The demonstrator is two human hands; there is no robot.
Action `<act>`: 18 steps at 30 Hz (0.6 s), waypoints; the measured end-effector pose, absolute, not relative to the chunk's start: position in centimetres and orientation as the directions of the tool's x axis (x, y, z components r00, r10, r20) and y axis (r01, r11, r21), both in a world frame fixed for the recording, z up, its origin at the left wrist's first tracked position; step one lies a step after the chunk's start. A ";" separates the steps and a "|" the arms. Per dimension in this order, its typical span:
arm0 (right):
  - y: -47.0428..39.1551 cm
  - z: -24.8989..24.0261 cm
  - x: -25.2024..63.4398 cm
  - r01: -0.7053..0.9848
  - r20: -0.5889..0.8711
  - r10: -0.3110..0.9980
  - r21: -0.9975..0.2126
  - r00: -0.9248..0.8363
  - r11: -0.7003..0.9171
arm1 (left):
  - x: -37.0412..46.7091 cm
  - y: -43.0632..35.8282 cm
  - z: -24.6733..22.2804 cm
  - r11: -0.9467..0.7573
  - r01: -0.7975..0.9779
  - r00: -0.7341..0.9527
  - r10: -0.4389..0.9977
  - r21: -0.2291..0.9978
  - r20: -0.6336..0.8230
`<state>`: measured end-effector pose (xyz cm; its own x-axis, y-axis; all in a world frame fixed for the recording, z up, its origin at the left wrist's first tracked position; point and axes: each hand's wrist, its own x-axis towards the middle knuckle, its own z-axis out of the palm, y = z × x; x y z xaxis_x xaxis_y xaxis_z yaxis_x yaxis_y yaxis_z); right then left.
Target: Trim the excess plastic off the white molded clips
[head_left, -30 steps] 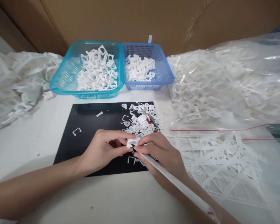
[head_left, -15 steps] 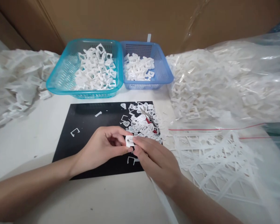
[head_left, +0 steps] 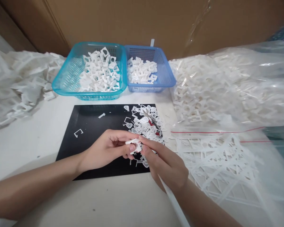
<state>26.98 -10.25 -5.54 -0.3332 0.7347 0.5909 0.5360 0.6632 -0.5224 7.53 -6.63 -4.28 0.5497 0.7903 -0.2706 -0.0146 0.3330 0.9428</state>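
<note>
Over the near right part of the black mat [head_left: 87,142], a small white part [head_left: 135,145] sits raised in the fingers: the left hand [head_left: 110,145] pinches it between thumb and fingers, and the right hand [head_left: 167,160] has its thumb and forefinger drawn close together at its right end. A white stick [head_left: 174,198] runs from under the right hand to the near side of the mat, its tip hidden. White scraps [head_left: 142,126] clutter the mat's right side, with red-handled nippers [head_left: 153,123] lying among them. Beyond the mat, a teal basket [head_left: 90,94] and a blue basket [head_left: 151,85] hold more white pieces. To the mat's right on the tabletop [head_left: 104,201] lie a bulging clear bag [head_left: 217,91] and a tangle of white lattice strips [head_left: 222,170]; a heap of white pieces [head_left: 21,91] fills the left.
</note>
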 end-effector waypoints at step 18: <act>-8.8 -3.5 28.7 0.536 0.427 0.904 -0.756 -0.029 0.375 | 7.7 -6.7 -5.1 0.255 -0.086 0.352 0.912 0.963 -0.210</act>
